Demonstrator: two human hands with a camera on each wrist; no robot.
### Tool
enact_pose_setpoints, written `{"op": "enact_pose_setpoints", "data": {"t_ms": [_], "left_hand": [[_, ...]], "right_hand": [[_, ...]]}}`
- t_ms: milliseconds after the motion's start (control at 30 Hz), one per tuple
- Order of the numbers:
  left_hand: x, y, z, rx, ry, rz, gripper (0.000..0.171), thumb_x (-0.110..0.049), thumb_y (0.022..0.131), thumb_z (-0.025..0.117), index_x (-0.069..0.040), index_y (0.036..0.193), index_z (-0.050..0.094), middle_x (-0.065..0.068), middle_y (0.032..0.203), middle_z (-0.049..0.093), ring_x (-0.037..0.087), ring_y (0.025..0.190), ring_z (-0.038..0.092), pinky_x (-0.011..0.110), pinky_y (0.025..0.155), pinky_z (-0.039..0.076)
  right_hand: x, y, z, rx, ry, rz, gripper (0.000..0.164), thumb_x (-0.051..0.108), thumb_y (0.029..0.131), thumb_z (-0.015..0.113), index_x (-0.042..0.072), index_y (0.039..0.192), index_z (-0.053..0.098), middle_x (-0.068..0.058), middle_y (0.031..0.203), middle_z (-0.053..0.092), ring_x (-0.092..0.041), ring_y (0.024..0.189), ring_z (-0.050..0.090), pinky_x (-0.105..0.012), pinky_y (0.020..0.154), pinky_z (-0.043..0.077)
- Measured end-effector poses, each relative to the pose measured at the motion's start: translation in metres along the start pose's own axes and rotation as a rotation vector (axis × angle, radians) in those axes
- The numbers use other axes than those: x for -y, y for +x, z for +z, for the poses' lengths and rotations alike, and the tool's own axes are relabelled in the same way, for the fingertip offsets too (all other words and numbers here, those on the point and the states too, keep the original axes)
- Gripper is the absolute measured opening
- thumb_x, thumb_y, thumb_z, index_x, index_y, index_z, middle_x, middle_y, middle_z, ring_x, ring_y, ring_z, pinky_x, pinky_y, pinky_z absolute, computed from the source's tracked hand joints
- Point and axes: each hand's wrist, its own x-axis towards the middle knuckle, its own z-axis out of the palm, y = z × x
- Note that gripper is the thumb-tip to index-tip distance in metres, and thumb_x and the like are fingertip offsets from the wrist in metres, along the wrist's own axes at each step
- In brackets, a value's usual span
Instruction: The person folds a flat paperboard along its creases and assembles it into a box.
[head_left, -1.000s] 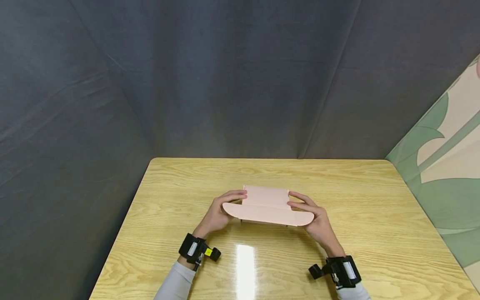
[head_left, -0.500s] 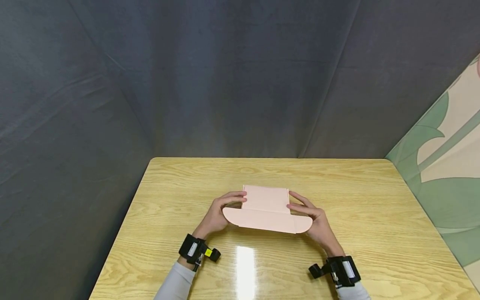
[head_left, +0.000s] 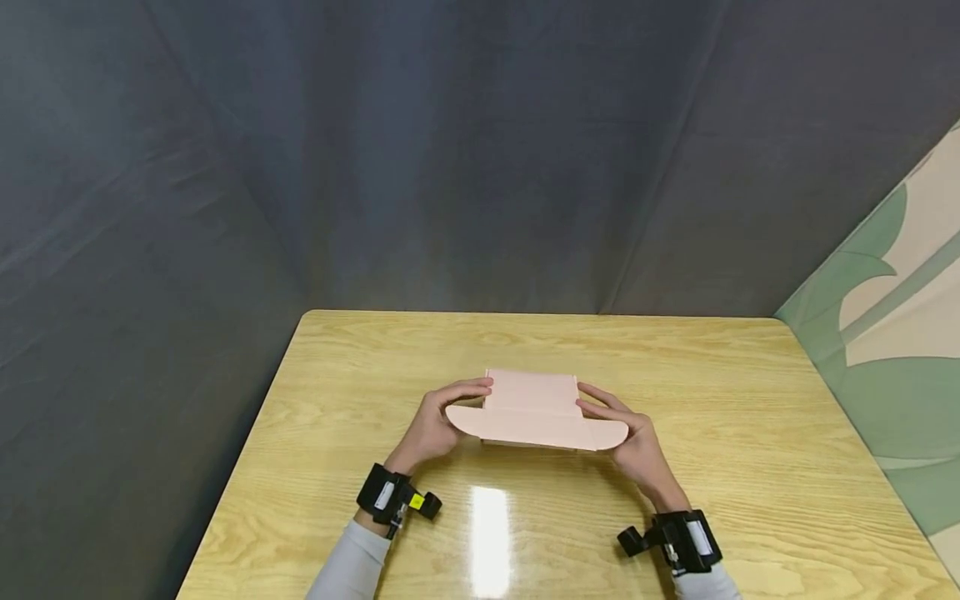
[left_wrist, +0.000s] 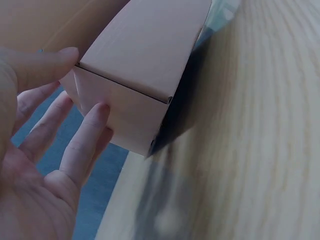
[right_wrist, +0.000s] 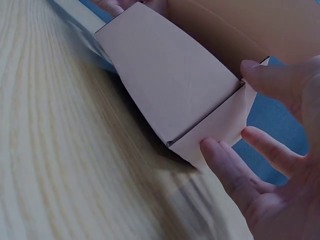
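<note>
A pale pink cardboard box (head_left: pixel 534 393) stands between my hands, its lid partly raised. The lid's wide tuck flap (head_left: pixel 536 428), rounded at both ends, points toward me. My left hand (head_left: pixel 437 422) holds the left end, with the thumb at the upper front corner and the fingers along the side wall (left_wrist: pixel 125 110). At the other end, my right hand (head_left: pixel 637 446) holds it in much the same way, fingertips against the side wall (right_wrist: pixel 220 130). Below the lid, the front wall (right_wrist: pixel 170 70) shows in the right wrist view. The box's inside is mostly hidden under the lid.
The box is on a light wood table (head_left: pixel 360 358). Dark grey curtain (head_left: pixel 465 167) hangs behind the table and on the left. A leaf-patterned panel (head_left: pixel 870 333) borders the right side. Each wrist carries a black camera mount (head_left: pixel 386 497).
The lid's tuck flap dipped toward me half a second ago, then rose to about its earlier height. Both hands stay at the box ends with only slight finger shifts.
</note>
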Motion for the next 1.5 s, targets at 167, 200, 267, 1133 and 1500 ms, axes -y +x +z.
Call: {"op": "enact_pose_setpoints", "data": {"t_ms": [167, 200, 267, 1133, 1500], "left_hand": [[-0.007, 0.004, -0.001, -0.016, -0.005, -0.09, 0.062, 0.03, 0.082, 0.064, 0.0, 0.135, 0.071, 0.019, 0.15, 0.063, 0.039, 0.135, 0.062, 0.015, 0.071, 0.056], [-0.009, 0.004, -0.002, -0.021, -0.007, -0.111, 0.059, 0.027, 0.084, 0.067, -0.001, 0.136, 0.071, 0.018, 0.15, 0.063, 0.038, 0.135, 0.063, 0.016, 0.074, 0.058], [-0.012, 0.004, -0.004, -0.03, -0.019, -0.15, 0.054, 0.021, 0.088, 0.07, -0.002, 0.137, 0.071, 0.017, 0.15, 0.063, 0.038, 0.134, 0.064, 0.019, 0.074, 0.06], [-0.031, 0.012, -0.003, -0.086, 0.111, -0.424, 0.044, -0.029, 0.107, 0.068, -0.012, 0.147, 0.065, 0.012, 0.151, 0.064, 0.033, 0.119, 0.072, 0.041, 0.097, 0.062], [-0.033, 0.01, -0.003, 0.03, 0.123, -0.372, 0.083, -0.028, 0.091, 0.088, -0.019, 0.162, 0.047, 0.012, 0.164, 0.048, 0.034, 0.131, 0.066, 0.053, 0.111, 0.054]], "right_hand": [[0.007, 0.003, 0.001, 0.016, 0.007, 0.016, 0.06, -0.026, 0.088, 0.065, -0.007, 0.144, 0.061, -0.035, 0.158, 0.047, -0.007, 0.144, 0.055, -0.017, 0.107, 0.051], [0.008, 0.003, 0.001, 0.026, 0.011, 0.012, 0.06, -0.024, 0.089, 0.068, -0.008, 0.146, 0.059, -0.035, 0.158, 0.046, -0.007, 0.144, 0.055, -0.018, 0.107, 0.052], [0.01, 0.004, 0.002, 0.05, 0.018, 0.003, 0.065, -0.021, 0.088, 0.072, -0.009, 0.149, 0.054, -0.034, 0.16, 0.044, -0.006, 0.144, 0.054, -0.02, 0.106, 0.054], [0.019, 0.013, 0.013, 0.077, -0.385, 0.029, 0.103, 0.004, 0.075, 0.097, -0.002, 0.162, 0.041, -0.029, 0.159, 0.047, -0.017, 0.11, 0.062, -0.037, 0.095, 0.063], [0.018, 0.015, 0.009, 0.039, -0.407, 0.043, 0.103, 0.009, 0.073, 0.1, -0.003, 0.158, 0.044, -0.021, 0.134, 0.064, -0.021, 0.104, 0.065, -0.038, 0.09, 0.065]]}}
